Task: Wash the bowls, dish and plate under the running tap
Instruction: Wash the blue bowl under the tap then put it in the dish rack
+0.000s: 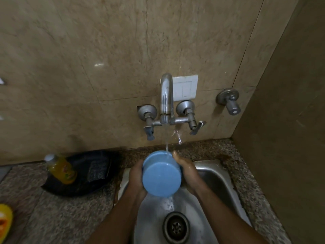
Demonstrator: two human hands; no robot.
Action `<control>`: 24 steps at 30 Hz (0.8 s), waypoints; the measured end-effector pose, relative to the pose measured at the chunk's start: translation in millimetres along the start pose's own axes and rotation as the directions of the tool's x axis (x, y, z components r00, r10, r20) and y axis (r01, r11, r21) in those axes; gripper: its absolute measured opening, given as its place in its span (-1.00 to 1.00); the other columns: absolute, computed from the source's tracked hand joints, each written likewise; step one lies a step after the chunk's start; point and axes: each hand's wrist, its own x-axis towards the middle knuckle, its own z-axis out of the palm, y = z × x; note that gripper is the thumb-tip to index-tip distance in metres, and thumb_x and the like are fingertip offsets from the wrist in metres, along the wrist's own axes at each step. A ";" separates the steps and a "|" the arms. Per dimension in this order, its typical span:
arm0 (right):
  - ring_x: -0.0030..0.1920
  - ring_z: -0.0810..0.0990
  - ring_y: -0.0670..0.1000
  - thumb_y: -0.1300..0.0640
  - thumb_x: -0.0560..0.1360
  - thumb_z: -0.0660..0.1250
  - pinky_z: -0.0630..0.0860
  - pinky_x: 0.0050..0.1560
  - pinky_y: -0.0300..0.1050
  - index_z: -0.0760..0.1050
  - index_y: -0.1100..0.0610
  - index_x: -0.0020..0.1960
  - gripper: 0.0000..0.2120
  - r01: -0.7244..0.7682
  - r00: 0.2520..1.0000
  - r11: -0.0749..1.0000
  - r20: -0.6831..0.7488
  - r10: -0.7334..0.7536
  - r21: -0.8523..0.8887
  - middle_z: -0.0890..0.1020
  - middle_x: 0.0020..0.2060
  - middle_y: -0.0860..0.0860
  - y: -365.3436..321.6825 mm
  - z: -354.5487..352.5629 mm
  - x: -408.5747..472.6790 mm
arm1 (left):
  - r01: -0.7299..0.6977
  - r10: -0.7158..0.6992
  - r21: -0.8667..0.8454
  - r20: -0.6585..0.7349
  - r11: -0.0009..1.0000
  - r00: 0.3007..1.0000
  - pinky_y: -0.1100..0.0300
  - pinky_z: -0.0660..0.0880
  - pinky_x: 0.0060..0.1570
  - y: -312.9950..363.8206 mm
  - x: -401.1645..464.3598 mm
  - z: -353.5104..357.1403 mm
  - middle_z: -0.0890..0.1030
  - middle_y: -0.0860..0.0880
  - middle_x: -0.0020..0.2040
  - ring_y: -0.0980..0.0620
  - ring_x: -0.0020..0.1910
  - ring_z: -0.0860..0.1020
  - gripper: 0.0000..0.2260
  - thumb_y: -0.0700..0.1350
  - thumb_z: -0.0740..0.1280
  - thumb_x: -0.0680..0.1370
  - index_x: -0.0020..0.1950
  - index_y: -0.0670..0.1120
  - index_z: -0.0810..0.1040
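Head view, both hands (pixel 136 176) gripping blue bowl (pixel 161 175) under tap (pixel 166 97), over sink (pixel 218 176)

Both forearms reach in from below; left hand (pixel 136 178) and right hand (pixel 187 172) cupped facing each other, fingers curled.

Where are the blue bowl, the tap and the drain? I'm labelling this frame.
Bowl (pixel 161 180), head view, on its flat base.
Tap (pixel 166 95), head view, on the spout's upright.
Drain (pixel 176 228), head view, on the strainer's middle.

Blue bowl (pixel 161 176), base toward camera, seemingly tilted, under tap (pixel 166 97) stream.
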 end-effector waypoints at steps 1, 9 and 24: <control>-0.14 0.67 0.31 -0.31 0.44 0.34 0.58 -0.08 0.13 0.64 0.28 0.04 -0.38 0.007 0.999 1.000 -0.031 -0.006 0.007 0.65 -0.10 0.39 -5.1 -0.3 2.6 | -0.055 0.055 0.082 0.004 0.995 0.998 -0.19 0.59 -0.06 2.0 -0.5 1.7 0.69 -0.27 -0.15 -0.30 -0.16 0.65 -0.61 0.09 0.27 0.56 -0.10 -0.19 0.71; -0.43 0.53 -0.02 -0.22 0.52 0.34 0.45 -0.29 -0.06 0.57 0.09 -0.41 -0.52 0.135 0.989 0.807 0.034 -0.142 -0.575 0.60 -0.47 0.02 -40.6 11.5 26.9 | -0.324 0.318 0.489 0.098 0.810 0.943 0.20 0.48 -0.33 25.7 -17.1 32.8 0.61 -0.05 -0.44 0.01 -0.41 0.59 -0.62 0.03 0.28 0.61 -0.33 -0.13 0.60; 0.20 0.56 -0.15 0.07 0.62 0.14 0.32 0.30 -0.40 0.62 0.11 0.20 -0.68 0.381 0.773 0.511 -0.037 -0.633 -0.770 0.66 0.15 0.01 9.7 34.1 -15.2 | -0.077 0.108 0.114 -0.295 0.990 0.949 0.30 0.48 -0.18 -7.9 11.1 21.4 0.60 -0.12 0.01 -0.04 -0.09 0.58 -0.75 -0.11 0.10 0.68 0.00 -0.15 0.54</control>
